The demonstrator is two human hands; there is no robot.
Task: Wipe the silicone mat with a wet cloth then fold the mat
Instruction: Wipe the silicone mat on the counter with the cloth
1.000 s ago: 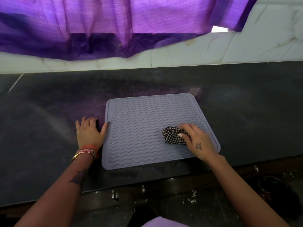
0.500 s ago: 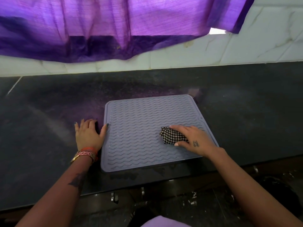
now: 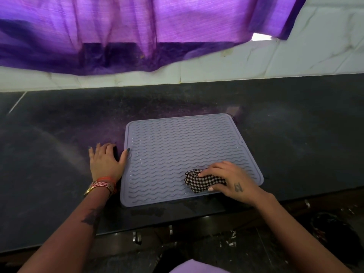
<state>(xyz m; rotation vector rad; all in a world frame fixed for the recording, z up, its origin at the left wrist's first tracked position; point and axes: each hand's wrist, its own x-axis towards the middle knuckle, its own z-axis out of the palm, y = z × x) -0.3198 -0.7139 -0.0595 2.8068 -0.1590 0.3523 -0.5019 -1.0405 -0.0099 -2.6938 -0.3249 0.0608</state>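
Note:
A grey silicone mat [image 3: 177, 150] with wavy ridges lies flat on the dark countertop [image 3: 59, 134]. My right hand [image 3: 230, 180] presses a bunched black-and-white checked cloth [image 3: 199, 183] onto the mat's near right part. My left hand [image 3: 106, 160] lies flat on the counter beside the mat's left edge, fingers spread, with the thumb tip resting on the mat's rim.
A purple curtain [image 3: 137, 32] hangs over the white tiled wall [image 3: 295, 60] behind the counter. The counter's front edge runs just below the mat. Dark floor with scattered debris [image 3: 232, 241] lies below.
My right hand has slid the cloth toward the mat's near edge and slightly left. My left hand has stayed in place at the mat's left edge.

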